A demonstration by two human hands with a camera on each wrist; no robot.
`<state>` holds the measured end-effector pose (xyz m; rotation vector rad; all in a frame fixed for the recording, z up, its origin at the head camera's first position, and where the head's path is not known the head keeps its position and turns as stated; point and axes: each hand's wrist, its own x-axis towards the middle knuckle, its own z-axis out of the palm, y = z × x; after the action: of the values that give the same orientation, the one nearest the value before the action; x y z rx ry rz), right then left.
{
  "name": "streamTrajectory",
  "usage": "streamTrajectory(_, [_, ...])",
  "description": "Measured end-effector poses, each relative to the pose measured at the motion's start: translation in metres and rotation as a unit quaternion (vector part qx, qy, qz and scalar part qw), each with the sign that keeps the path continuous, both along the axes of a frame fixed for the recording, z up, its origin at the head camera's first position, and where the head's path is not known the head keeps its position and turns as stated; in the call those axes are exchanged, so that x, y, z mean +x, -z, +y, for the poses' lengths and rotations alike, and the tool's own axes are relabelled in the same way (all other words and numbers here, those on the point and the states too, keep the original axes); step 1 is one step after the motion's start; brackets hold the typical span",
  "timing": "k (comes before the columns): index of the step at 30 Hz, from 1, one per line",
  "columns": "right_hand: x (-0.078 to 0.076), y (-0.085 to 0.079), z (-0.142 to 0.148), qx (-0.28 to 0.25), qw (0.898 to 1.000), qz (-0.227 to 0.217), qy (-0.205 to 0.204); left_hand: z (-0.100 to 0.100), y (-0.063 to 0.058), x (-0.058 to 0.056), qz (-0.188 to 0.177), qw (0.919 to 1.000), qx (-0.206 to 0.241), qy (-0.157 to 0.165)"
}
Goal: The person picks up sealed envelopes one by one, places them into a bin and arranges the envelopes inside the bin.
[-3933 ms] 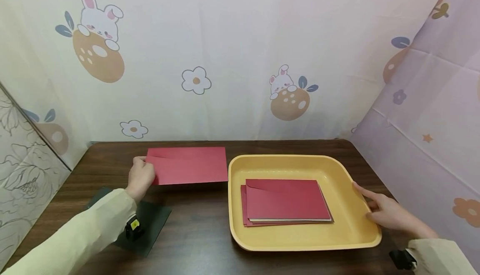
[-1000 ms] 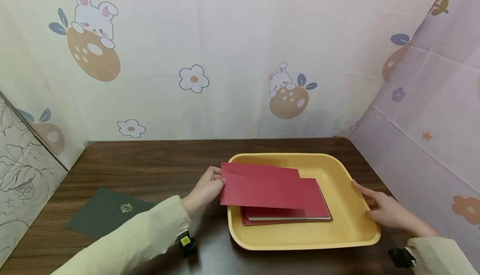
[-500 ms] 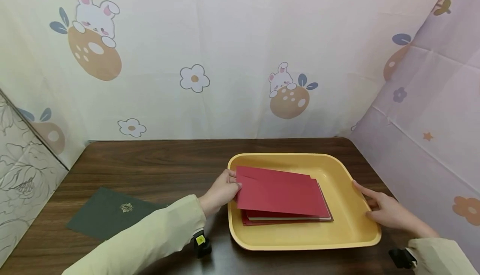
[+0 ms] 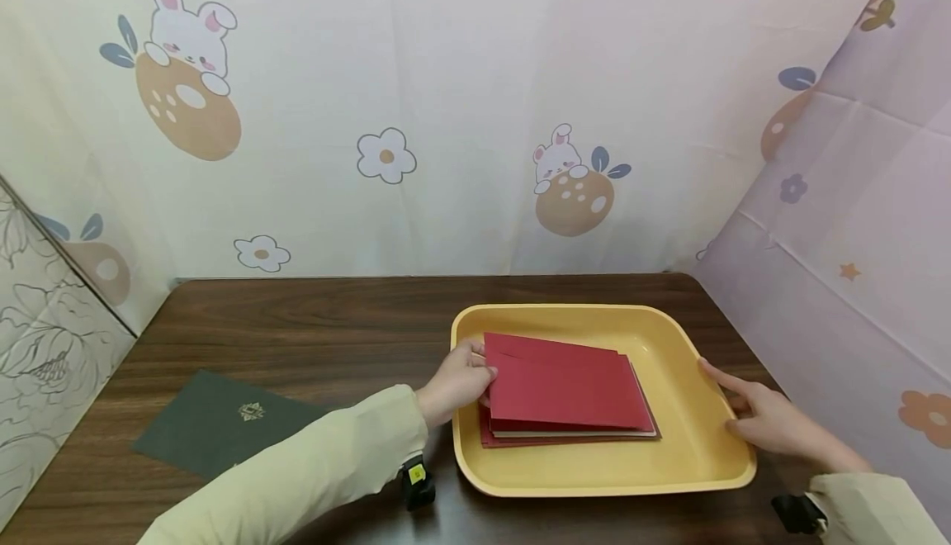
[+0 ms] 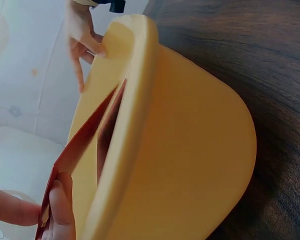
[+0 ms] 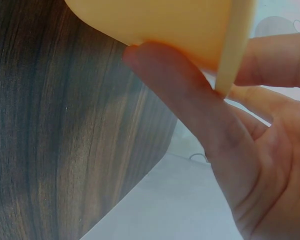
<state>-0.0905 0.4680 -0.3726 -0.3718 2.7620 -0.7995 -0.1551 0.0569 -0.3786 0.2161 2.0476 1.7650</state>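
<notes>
My left hand [image 4: 456,380] pinches the left edge of a red envelope [image 4: 560,380] over the yellow tray [image 4: 698,446]. Several stacked envelopes [image 4: 505,443], red and pale at their edges, lie beneath it in the tray. In the left wrist view the envelope [image 5: 82,137] tilts, its held end raised above the stack and its far end low against it. With my right hand [image 4: 776,421] I hold the tray's right rim. The right wrist view shows the thumb [image 6: 190,100] against the tray's outer wall and fingers across the rim.
A dark green envelope [image 4: 201,425] with a gold emblem lies on the brown wooden table [image 4: 319,322] at the left, partly behind my left sleeve [image 4: 319,462]. A patterned curtain [image 4: 461,223] hangs behind the table's back edge and along its right side.
My left hand has carried the red envelope from the table's left side rightward over the tray and lowered it onto the stack. My right hand has stayed at the tray's rim.
</notes>
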Motion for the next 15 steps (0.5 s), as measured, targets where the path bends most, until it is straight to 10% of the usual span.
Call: streamTrajectory(15, [0.000, -0.001, 0.000, 0.001, 1.000, -0.007, 0.008, 0.010, 0.001, -0.011, 0.021, 0.9978, -0.062, 0.014])
